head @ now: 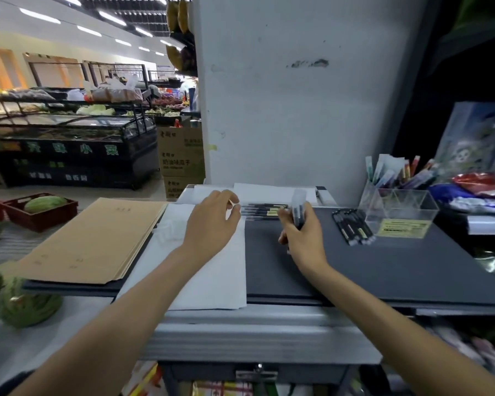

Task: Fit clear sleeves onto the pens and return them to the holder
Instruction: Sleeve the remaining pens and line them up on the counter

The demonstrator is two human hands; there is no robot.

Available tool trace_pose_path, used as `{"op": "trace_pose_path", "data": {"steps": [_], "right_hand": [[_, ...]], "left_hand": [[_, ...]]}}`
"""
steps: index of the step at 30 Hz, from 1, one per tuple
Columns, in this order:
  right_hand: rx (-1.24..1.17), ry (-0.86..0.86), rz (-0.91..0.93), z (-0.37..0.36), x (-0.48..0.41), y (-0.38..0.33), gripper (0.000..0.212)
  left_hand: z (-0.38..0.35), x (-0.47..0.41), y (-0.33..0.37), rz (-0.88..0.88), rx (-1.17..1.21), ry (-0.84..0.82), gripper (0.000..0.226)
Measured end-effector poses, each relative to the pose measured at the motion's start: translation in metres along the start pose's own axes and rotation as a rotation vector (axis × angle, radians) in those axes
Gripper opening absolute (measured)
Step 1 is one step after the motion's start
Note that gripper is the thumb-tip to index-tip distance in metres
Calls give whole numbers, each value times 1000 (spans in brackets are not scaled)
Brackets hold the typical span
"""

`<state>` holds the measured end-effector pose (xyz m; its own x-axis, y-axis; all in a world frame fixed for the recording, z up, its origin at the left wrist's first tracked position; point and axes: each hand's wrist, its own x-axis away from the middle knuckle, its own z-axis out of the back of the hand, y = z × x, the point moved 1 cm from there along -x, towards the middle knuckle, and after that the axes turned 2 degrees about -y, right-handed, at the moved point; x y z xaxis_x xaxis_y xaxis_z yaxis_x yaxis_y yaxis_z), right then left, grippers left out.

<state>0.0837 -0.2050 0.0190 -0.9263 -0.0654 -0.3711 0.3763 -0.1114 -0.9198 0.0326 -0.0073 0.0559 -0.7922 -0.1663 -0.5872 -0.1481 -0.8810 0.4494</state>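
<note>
A row of dark pens lies flat, side by side, at the back of the table. The sleeved pens stand nearly upright in the right hand. Some loose pens lie just beside the clear holder, on its left.

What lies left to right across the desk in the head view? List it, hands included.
Brown folders → left hand → row of pens → right hand gripping sleeved pens → loose pens → clear holder.

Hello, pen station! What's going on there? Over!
Right hand grips a sleeved pen, upright. Left hand at the pen row, grip unclear. Holder at right, loose pens beside it.
</note>
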Motion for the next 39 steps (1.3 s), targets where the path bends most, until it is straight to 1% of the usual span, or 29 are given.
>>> {"op": "trace_pose_path", "data": {"steps": [2,4,6,8,10,13,18,20,22,24,29,33,36,39], "right_hand": [[-20,-3,31,1,-1,0,22],[-55,-13,41,2,-3,2,18],[-24,-81,10,2,-4,8,18],[83,-176,-9,2,-6,12,26],[231,-236,26,2,-9,14,35],[375,-242,102,2,-11,14,38],[646,-330,209,-1,-20,8,26],[782,-383,270,-2,-26,4,22],[897,-421,359,-4,-28,2,23],[963,-441,416,-6,-31,0,25],[1036,-498,373,-10,-42,4,26],[1022,-538,374,-9,-48,12,35],[952,-574,390,-1,-51,18,41],[896,-579,450,8,-52,25,51]], "left_hand": [[-6,-4,4,-11,-21,-25,17],[-11,-9,9,-5,-22,-35,18],[-15,-10,14,21,40,-9,14],[-21,-6,17,52,133,7,10],[-29,1,18,89,248,-6,13],[-38,7,22,116,364,-39,20],[-39,-4,28,79,346,-102,36],[-38,-9,26,96,341,-108,35],[-39,-12,25,114,302,-100,34],[-42,-16,24,154,251,-98,36],[-59,-15,24,228,-39,-54,32],[-72,-19,22,334,10,-87,33],[-76,-26,17,388,50,-97,36],[-80,-30,16,414,58,-87,38]]}}
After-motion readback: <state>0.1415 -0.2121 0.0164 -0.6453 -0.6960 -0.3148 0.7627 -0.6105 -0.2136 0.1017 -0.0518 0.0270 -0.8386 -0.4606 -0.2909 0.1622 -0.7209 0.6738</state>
